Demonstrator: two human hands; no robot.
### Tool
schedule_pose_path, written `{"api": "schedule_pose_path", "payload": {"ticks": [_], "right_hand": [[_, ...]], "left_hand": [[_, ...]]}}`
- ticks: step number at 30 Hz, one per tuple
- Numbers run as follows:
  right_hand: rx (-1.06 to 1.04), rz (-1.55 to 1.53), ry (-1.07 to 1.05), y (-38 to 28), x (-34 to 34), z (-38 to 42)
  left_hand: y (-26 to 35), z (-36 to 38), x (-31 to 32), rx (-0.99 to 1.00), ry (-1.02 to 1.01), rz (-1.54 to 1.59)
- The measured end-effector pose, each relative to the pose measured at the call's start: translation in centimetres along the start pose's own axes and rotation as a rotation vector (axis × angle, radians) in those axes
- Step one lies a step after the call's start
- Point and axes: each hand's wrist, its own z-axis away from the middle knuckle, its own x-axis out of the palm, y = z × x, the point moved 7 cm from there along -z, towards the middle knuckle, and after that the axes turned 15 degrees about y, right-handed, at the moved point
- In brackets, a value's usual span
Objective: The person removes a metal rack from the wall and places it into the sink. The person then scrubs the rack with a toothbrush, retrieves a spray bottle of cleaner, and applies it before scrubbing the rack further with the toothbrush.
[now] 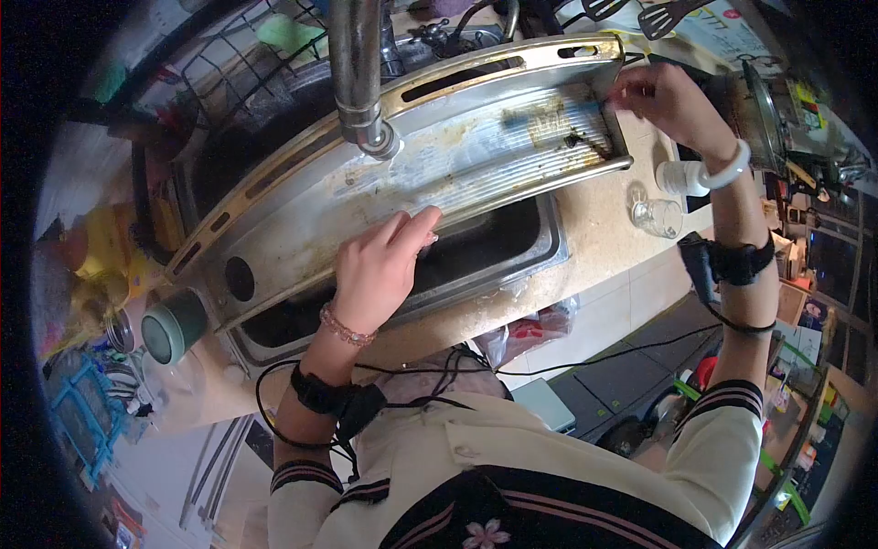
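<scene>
A long, grease-stained metal tray [430,160] lies at a slant across the sink. It has a slotted back rim, a ribbed right part and a round dark hole at its left end. My left hand [375,270] is closed at the middle of its front rim, fingertips curled over the edge. My right hand [675,105] is at the tray's right end, its fingers bent and drawn together. What these fingers hold, if anything, is hidden. Dark grime [588,142] lies on the ribs near that hand.
The faucet [357,82] hangs over the tray. Below lies the dark sink basin [494,242]. On the right of the counter [599,197] are a clear glass [657,216] and a white bottle [681,177]. A green-grey cup [174,327] stands at the left. A cable [604,360] runs behind my arms.
</scene>
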Motion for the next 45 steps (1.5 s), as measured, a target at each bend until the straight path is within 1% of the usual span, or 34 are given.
{"api": "schedule_pose_path", "payload": {"ticks": [1, 2, 5, 6, 7, 9, 10, 13, 14, 17, 18, 21, 22, 25, 26, 29, 30, 33, 34, 35, 37, 38, 39, 41, 42, 43, 45], "right_hand": [[-0.068, 0.049, 0.188, 0.0, -0.5, -0.2], [0.034, -0.055, 0.102, 0.9, 0.0, -0.1], [0.255, -0.014, -0.375, 2.6, 0.2, 2.0], [0.292, -0.031, -0.337, 2.5, -0.7, 2.0], [0.211, -0.001, -0.222, 3.1, -1.7, 1.7], [0.007, 0.217, 0.216, 2.3, -4.7, 0.2], [0.029, 0.219, 0.172, 2.2, -4.4, 0.2], [0.377, 0.237, -0.38, 2.7, -2.8, 2.0], [0.377, 0.164, -0.421, 2.5, -2.6, 2.3], [0.025, 0.243, 0.117, 3.2, -4.7, 1.0], [0.044, 0.24, 0.159, 2.7, -4.8, 1.0], [0.282, 0.162, -0.244, 4.0, -3.1, 2.9], [0.365, 0.135, -0.327, 4.1, -3.1, 3.5], [0.113, 0.116, 0.071, 4.0, -4.4, 2.1], [0.032, 0.097, 0.131, 3.9, -4.2, 1.9], [0.264, 0.18, -0.316, 3.9, -2.7, 3.6], [0.295, 0.116, -0.313, 4.0, -2.9, 3.9], [0.108, 0.073, 0.096, 4.0, -4.2, 2.4], [0.087, 0.039, 0.072, 4.0, -3.2, 2.3], [0.284, -0.002, -0.141, 5.0, -1.9, 3.3], [0.167, 0.071, -0.205, 3.6, -2.7, 3.7], [0.327, 0.046, -0.197, 4.6, -4.0, 3.8], [0.302, 0.133, -0.126, 4.5, -5.1, 3.5], [0.178, -0.002, -0.022, 4.3, -3.2, 3.1], [0.125, -0.007, -0.191, 3.1, -1.4, 3.0], [0.206, 0.013, -0.184, 3.0, -1.5, 3.3], [0.308, 0.161, -0.066, 4.5, -5.0, 3.5]], "left_hand": [[0.0, -0.1, 0.1, -0.004, -0.007, 0.009], [0.1, -0.1, 0.1, 0.001, -0.009, 0.009], [0.1, -0.2, 0.0, 0.008, 0.004, -0.001], [0.1, -0.1, -0.1, 0.012, 0.011, -0.004], [0.2, -0.1, -0.1, 0.016, 0.017, -0.006], [0.1, -0.2, 0.0, 0.003, 0.001, -0.008], [0.1, -0.2, 0.1, -0.003, -0.011, -0.007], [0.6, -0.6, -0.4, 0.081, 0.097, 0.0], [0.6, -0.6, -0.3, 0.082, 0.098, 0.004], [0.6, -0.6, -0.4, 0.087, 0.095, 0.001], [0.6, -0.6, -0.4, 0.087, 0.094, -0.006], [0.6, -0.5, -0.3, 0.065, 0.096, 0.046], [0.6, -0.5, -0.3, 0.05, 0.102, 0.074], [0.6, -0.5, -0.3, 0.076, 0.101, 0.02], [0.6, -0.4, -0.3, 0.07, 0.096, 0.025], [0.6, -0.6, -0.3, 0.072, 0.094, 0.023], [0.7, -0.6, -0.4, 0.083, 0.1, 0.001], [0.6, -0.5, -0.3, 0.077, 0.095, 0.004], [0.5, -0.5, -0.3, 0.072, 0.085, 0.021], [0.6, -0.5, -0.3, 0.076, 0.087, 0.026], [0.6, -0.5, -0.4, 0.077, 0.099, 0.033], [0.6, -0.5, -0.3, 0.064, 0.093, 0.037], [0.6, -0.5, -0.3, 0.054, 0.085, 0.039], [0.6, -0.5, -0.4, 0.046, 0.089, 0.048], [0.7, -0.5, -0.4, 0.051, 0.094, 0.059], [0.7, -0.7, -0.5, 0.057, 0.101, 0.071], [0.8, -0.8, -0.4, 0.052, 0.104, 0.067]]}}
